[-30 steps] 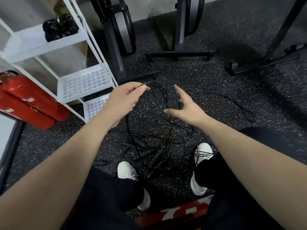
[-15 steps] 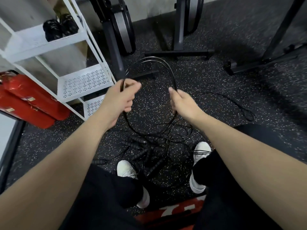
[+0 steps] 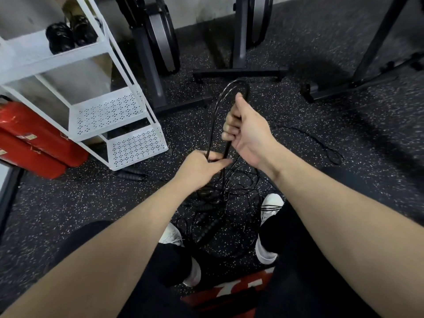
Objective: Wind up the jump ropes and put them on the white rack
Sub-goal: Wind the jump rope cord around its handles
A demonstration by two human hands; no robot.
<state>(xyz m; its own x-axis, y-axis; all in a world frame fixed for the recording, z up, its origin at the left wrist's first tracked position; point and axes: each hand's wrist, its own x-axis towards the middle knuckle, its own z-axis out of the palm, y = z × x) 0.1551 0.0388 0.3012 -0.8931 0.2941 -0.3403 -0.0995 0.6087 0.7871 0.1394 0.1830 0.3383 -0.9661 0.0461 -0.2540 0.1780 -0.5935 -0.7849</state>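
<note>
My right hand [image 3: 247, 131] is curled tight around the upper side of a long black rope loop [image 3: 216, 115], thumb up. My left hand [image 3: 202, 167] pinches the loop's lower end. The other jump ropes [image 3: 220, 198] lie tangled on the speckled floor [image 3: 68, 203] between my 2 white shoes [image 3: 270, 203]. The white rack [image 3: 114, 111] stands well left, with black bundles [image 3: 68, 35] on an upper shelf.

Black jump rope [image 3: 215, 115] looped upright, remaining ropes [image 3: 220, 198] tangled on floor beside white rack [image 3: 119, 115].
</note>
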